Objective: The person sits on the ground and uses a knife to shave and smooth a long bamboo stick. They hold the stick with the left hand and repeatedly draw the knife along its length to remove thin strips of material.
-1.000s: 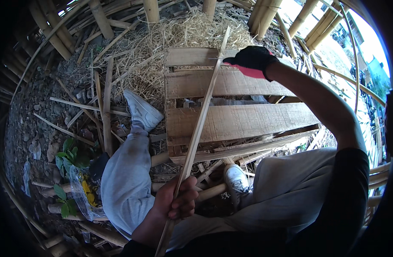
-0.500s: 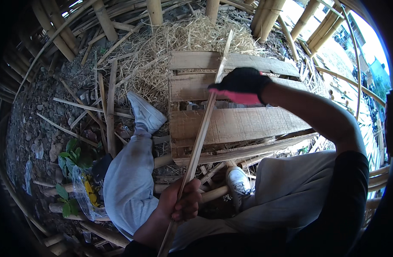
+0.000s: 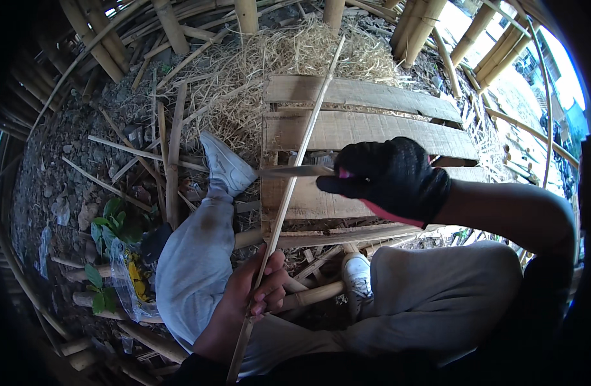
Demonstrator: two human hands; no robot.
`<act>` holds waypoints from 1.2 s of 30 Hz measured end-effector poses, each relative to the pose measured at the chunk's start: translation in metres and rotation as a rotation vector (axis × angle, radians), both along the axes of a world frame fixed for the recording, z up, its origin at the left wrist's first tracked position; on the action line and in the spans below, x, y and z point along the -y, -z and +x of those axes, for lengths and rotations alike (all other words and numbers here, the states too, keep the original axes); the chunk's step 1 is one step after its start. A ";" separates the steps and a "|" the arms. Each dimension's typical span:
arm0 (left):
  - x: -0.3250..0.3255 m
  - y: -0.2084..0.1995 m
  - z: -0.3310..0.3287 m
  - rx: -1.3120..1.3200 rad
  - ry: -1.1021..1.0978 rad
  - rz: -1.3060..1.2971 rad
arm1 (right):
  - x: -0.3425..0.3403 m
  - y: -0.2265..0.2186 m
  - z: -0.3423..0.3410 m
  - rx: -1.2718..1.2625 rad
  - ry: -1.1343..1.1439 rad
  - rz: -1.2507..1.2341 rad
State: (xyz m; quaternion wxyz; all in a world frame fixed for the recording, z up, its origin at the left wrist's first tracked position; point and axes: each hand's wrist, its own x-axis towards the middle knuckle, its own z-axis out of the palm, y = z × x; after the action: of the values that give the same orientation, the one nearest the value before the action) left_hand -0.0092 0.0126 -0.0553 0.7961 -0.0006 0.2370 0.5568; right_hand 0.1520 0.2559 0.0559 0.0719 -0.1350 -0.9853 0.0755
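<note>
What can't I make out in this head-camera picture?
In the head view:
Knife: handle hidden inside the right hand.
Bamboo strip: lower end cut off by the bottom edge.
Wooden slats: hide most of what lies beneath.
Yellow items at the plastic bag: too small to identify.

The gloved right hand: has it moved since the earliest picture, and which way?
Yes: the right hand has moved down the view, from about the farthest wooden slat to over the third slat.
</note>
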 end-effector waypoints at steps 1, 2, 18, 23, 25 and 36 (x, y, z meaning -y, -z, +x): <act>-0.008 0.002 0.001 -0.003 0.024 0.022 | 0.009 -0.005 0.000 -0.069 0.012 0.016; -0.017 0.003 0.003 0.014 0.045 0.052 | 0.013 -0.007 -0.001 -0.206 -0.118 -0.041; -0.013 -0.008 0.025 -0.051 0.127 -0.009 | 0.005 0.038 -0.018 -0.063 -0.251 -0.070; -0.007 -0.006 0.023 0.104 0.118 -0.008 | -0.001 0.030 -0.015 -0.091 -0.151 0.157; -0.004 -0.001 0.019 0.086 0.130 -0.021 | 0.005 0.021 -0.013 -0.112 -0.132 0.262; -0.004 0.011 0.011 0.429 0.125 0.024 | -0.047 0.013 -0.015 0.265 0.724 -0.970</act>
State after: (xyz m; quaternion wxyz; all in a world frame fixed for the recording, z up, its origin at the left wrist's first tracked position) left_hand 0.0023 0.0166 -0.0661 0.8611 -0.0949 0.0553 0.4964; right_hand 0.1371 0.3030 0.0431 -0.0994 -0.4863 -0.7311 0.4682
